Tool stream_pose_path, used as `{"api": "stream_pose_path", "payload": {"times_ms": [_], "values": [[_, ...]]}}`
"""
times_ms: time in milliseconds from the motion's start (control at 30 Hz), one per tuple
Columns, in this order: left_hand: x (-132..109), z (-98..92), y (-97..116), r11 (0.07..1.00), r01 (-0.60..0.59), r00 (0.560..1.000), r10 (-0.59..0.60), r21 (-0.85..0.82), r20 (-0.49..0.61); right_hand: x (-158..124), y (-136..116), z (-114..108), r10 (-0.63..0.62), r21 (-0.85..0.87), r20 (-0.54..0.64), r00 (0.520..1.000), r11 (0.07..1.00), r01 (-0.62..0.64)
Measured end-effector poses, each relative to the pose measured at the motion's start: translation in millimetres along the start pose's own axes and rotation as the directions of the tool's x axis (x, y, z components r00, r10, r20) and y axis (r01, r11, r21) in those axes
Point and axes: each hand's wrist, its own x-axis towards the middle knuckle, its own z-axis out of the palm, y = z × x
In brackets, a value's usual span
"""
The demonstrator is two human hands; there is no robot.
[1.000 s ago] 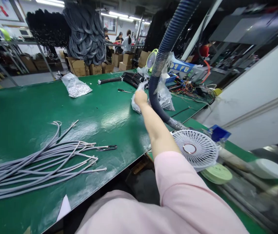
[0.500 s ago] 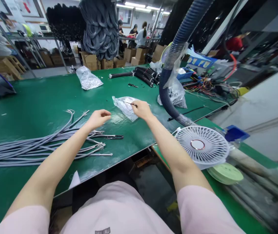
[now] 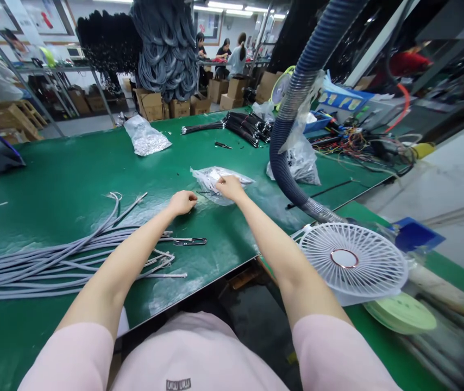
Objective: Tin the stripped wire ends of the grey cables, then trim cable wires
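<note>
Stretched forward over the green worktop [image 3: 232, 233], the right hand [image 3: 230, 187] has its fingers narrowed at a crumpled, translucent plastic bag [image 3: 205, 176]; their exact grip is unclear. The left hand [image 3: 183, 202] curls just beside, its hold hidden. A farther bag [image 3: 148, 140] contains small silvery bits [image 3: 150, 146].

A red percent sign [image 3: 202, 28] shows on a framed poster [image 3: 212, 29] across the room. White characters on a blue box [image 3: 343, 100] and blocky lettering on the pink shirt's label [image 3: 179, 384] are unclear.
</note>
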Motion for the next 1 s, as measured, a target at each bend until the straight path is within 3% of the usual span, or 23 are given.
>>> {"api": "stream_pose_path", "payload": {"times_ms": [133, 400, 600, 767, 833, 933, 967, 1000], "values": [[19, 7.5, 3, 0.999, 0.008, 0.997, -0.004, 0.049, -0.078, 6, 10, -12, 0.026, 0.183, -0.028, 0.999, 0.983, -0.020], [40, 21.3, 6, 0.995, -0.060, 0.995, 0.066, 0.083, -0.069, 8, 10, -18, 0.051, 0.406, -0.046, 0.998, 0.914, -0.028], [39, 0.7, 33, 0.991, -0.135, 0.983, 0.137, 0.026, -0.120, 10, -1, -41, 0.038, 0.547, -0.010, 0.999, 0.837, -0.026], [24, -22.1, 57, 0.986, -0.128, 0.972, 0.146, 0.105, -0.182, 4, -12, -68, -0.048, 0.648, 0.048, 0.998, 0.762, 0.006], [14, -33.0, 59, 0.975, -0.161, 0.939, 0.200, 0.154, -0.280, -1, -13, -79, -0.072, 0.674, 0.066, 0.995, 0.739, 0.009], [-3, -44.5, 52, 0.973, -0.194, 0.850, 0.231, 0.128, -0.474, -18, -14, -93, -0.064, 0.680, 0.065, 0.996, 0.733, 0.002], [-6, -45.7, 49, 0.982, -0.189, 0.870, 0.182, 0.031, -0.459, -25, -15, -96, -0.048, 0.671, 0.054, 0.997, 0.741, 0.000], [-7, -45.4, 45, 0.981, -0.171, 0.918, 0.126, -0.090, -0.375, -30, -16, -100, -0.029, 0.657, 0.039, 0.999, 0.754, -0.004]]}}
